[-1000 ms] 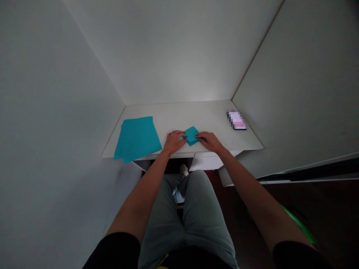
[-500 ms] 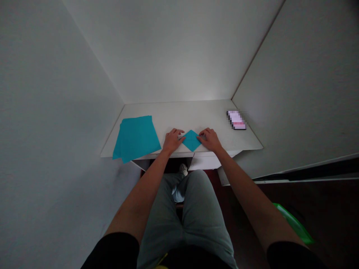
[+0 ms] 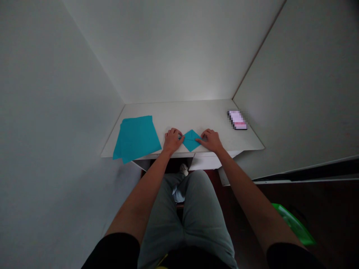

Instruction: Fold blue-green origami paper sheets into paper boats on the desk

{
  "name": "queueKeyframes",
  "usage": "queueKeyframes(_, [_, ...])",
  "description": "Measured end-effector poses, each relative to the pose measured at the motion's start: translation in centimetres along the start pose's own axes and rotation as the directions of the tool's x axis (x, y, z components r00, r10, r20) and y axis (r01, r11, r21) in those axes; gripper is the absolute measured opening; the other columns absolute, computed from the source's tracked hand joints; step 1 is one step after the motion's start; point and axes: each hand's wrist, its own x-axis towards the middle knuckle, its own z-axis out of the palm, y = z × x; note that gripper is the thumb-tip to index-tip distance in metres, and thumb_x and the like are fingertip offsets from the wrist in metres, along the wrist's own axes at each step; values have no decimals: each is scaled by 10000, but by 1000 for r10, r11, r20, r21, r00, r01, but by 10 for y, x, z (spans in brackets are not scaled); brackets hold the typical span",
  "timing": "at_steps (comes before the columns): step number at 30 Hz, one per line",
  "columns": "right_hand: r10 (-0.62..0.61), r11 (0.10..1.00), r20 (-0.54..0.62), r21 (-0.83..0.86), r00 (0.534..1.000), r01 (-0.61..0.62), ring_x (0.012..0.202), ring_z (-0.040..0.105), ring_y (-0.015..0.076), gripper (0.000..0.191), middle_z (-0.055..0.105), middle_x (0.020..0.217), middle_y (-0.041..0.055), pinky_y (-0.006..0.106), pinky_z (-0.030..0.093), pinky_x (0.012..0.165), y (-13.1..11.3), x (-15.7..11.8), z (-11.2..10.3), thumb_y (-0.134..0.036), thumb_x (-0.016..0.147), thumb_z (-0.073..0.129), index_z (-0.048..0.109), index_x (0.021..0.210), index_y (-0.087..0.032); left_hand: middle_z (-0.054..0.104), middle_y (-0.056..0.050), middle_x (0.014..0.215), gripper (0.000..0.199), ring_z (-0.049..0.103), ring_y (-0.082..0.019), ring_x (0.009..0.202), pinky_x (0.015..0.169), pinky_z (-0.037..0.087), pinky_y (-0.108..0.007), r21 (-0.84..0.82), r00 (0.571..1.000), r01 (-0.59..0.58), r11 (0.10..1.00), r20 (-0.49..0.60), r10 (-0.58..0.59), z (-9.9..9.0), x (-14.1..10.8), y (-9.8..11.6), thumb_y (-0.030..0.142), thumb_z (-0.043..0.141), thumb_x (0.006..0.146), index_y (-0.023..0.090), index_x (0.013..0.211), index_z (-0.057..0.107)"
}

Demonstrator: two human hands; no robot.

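I find the folded blue paper (image 3: 191,141) on the worktop (image 3: 196,116) near its front edge, long axis running crosswise between my left hand (image 3: 173,141) and right hand (image 3: 211,141), equally near, both part-curled, fingertips at its corners, grip unclear.

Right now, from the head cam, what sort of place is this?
Likely a small desk nook at home: a white desk boxed in by plain white walls, with a blurred phone and sheets of teal paper on top.
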Motion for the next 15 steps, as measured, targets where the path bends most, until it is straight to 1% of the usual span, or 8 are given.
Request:
queueKeyframes(2, [9, 989, 45, 149, 999, -16, 784, 628, 238, 372, 679, 817, 47, 399, 471, 789, 3, 1, -1, -589, 935, 716, 637, 846, -237, 663, -141, 1262, 178, 588, -338, 1225, 1068, 417, -489, 28, 1000, 5, 1000, 24, -6, -3, -1, 2, 366, 697, 1004, 219, 1101, 722])
queueKeyframes(4, [28, 949, 61, 312, 998, -45, 700, 596, 202, 351, 657, 755, 12, 351, 456, 705, 6, 1, -2, -581, 944, 694, 614, 901, -242, 674, -130, 1299, 230, 589, -330, 1256, 1086, 412, -482, 42, 999, -1, 999, 50, -2, -5, -1, 5, 400, 687, 1014, 231, 1170, 711])
queueKeyframes(6, [49, 897, 45, 437, 998, -64, 697, 595, 190, 358, 676, 781, 2, 329, 460, 678, 9, 0, -3, -589, 942, 690, 618, 1002, -243, 697, -113, 1319, 295, 602, -319, 1270, 1098, 409, -476, 18, 998, -20, 1000, 66, 18, -8, -2, 7, 419, 684, 1020, 246, 1259, 685])
queueKeyframes(8, [63, 858, 23, 510, 998, -66, 717, 611, 192, 407, 705, 827, 6, 327, 481, 682, 11, 0, -4, -596, 946, 687, 643, 1141, -242, 733, -90, 1301, 359, 634, -301, 1245, 1097, 413, -466, -42, 995, -56, 998, 79, 59, -9, -3, 8, 418, 686, 1024, 263, 1346, 652])
queueKeyframes(10, [59, 840, 0, 541, 998, -50, 797, 657, 213, 451, 750, 923, 35, 349, 525, 738, 12, 2, -4, -596, 966, 661, 680, 1241, -240, 767, -70, 1264, 418, 671, -284, 1196, 1091, 424, -452, -115, 990, -93, 989, 95, 104, -10, -3, 8, 414, 710, 1013, 279, 1401, 633])
queueKeyframes(11, [54, 839, -10, 543, 998, -40, 864, 683, 231, 453, 771, 993, 55, 370, 548, 790, 12, 2, -5, -594, 976, 647, 707, 1253, -241, 780, -62, 1241, 447, 688, -275, 1166, 1086, 434, -445, -153, 987, -105, 983, 102, 121, -10, -3, 8, 414, 733, 999, 287, 1416, 634])
queueKeyframes(13, [43, 848, -8, 529, 999, -32, 1001, 711, 268, 436, 794, 1130, 80, 421, 570, 909, 12, 4, -5, -591, 992, 625, 762, 1223, -247, 800, -45, 1187, 479, 715, -255, 1096, 1065, 465, -424, -235, 984, -108, 966, 112, 137, -9, -3, 5, 420, 797, 950, 300, 1396, 671])
queueKeyframes(15, [32, 860, 10, 510, 999, -32, 1084, 717, 290, 424, 801, 1195, 80, 462, 566, 1000, 11, 5, -5, -591, 1007, 605, 792, 1195, -260, 811, -33, 1126, 464, 727, -239, 1029, 1030, 500, -400, -312, 983, -101, 945, 113, 143, -8, -3, 2, 429, 862, 886, 309, 1317, 741])
